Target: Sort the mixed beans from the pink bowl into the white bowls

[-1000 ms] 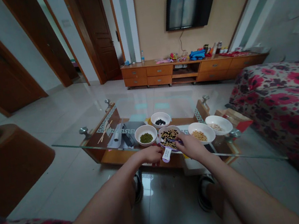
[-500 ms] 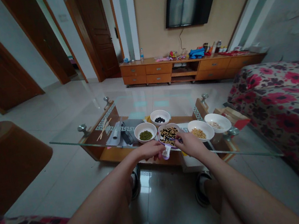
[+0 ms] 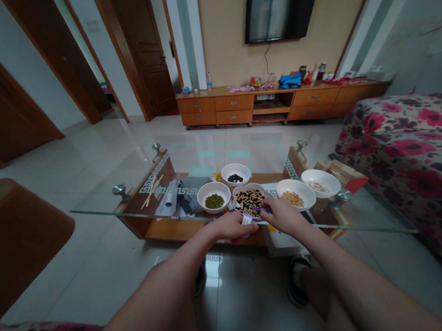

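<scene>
A white bowl with a purple edge and a handle (image 3: pixel 266 186) holds mixed black and tan beans (image 3: pixel 249 199) on the glass table. My left hand (image 3: pixel 234 225) is closed around its short handle (image 3: pixel 246 219), which has a white label. Between the fingers of my right hand (image 3: pixel 284 215) is a thin purple utensil (image 3: pixel 258 210), its tip in the beans; its exact kind is too small to make out. Around it stand a bowl of green beans (image 3: pixel 215 201), a bowl of black beans (image 3: pixel 235 176), a bowl of tan beans (image 3: pixel 294 198) and a bowl of pale pieces (image 3: pixel 318 185).
The glass tabletop (image 3: pixel 104 210) has a near edge running below the bowls. Wooden chopsticks (image 3: pixel 152 191) and several papers show at the left. A paper bag (image 3: pixel 342 172) is at the right, beside a flowered sofa (image 3: pixel 406 127). A white box (image 3: pixel 284 243) sits under the table.
My left hand has slid forward and now wraps round the handle, covering most of it. My right hand has shifted slightly, with the purple utensil still in the beans.
</scene>
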A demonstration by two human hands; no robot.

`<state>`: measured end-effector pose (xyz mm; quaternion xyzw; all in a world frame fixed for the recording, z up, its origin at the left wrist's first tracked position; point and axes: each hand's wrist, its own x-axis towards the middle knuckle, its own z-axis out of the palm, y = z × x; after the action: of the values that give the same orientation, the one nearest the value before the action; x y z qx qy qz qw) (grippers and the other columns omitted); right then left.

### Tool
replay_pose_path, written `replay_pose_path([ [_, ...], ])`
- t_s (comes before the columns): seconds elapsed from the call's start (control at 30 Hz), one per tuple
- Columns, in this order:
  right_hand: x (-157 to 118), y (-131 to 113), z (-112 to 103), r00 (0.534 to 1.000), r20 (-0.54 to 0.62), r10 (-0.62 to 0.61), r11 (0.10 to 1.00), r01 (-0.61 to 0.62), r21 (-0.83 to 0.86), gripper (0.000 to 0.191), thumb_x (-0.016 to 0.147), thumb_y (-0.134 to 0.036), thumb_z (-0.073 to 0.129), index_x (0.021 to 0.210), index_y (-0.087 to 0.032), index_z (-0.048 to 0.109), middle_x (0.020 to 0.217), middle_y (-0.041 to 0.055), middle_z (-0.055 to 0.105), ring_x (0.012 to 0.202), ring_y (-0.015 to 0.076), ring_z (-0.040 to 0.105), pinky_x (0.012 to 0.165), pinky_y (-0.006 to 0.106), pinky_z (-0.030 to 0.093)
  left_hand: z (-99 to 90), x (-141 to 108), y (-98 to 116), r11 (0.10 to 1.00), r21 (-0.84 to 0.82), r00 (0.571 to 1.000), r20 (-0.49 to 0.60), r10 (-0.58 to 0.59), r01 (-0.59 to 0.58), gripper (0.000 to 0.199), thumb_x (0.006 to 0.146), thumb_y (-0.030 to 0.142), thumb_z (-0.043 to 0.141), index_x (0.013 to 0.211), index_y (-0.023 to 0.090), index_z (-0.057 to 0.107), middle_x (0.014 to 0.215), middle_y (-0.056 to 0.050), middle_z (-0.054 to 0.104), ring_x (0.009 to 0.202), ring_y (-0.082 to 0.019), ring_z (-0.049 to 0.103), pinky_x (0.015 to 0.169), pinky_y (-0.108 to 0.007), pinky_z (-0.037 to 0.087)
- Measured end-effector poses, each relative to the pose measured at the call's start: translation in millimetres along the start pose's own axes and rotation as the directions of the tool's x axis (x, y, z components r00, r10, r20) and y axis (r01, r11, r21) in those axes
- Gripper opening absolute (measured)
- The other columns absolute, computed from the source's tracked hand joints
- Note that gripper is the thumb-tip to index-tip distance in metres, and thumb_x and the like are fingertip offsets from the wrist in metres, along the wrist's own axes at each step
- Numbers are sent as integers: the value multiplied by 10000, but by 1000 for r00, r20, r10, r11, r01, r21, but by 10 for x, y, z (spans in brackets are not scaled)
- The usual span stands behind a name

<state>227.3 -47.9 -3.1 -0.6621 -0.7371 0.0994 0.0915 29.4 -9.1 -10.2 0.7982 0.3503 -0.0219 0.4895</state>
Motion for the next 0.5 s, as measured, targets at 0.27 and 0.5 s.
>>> replay_pose_path([
  [0.27,14,15,28,1000,-1,-2,1000,2,7,213,877,-260,497,949,-161,672,898,90,716,798,186,628,704,264,378,-3,14,-10,999,43,1000,-2,-3,3,427,888,530,460,687,168,567,523,11,544,458,-109,514,496,-221,405],
  [0.5,-9,9,15,1000,-13,-16,1000,16,7,206,884,-266,498,929,-163,671,886,93,714,785,187,622,706,272,374,-13,40,-38,999,33,1000,2,20,-20,370,888,486,475,762,162,602,610,5,580,487,-107,527,510,-223,417],
])
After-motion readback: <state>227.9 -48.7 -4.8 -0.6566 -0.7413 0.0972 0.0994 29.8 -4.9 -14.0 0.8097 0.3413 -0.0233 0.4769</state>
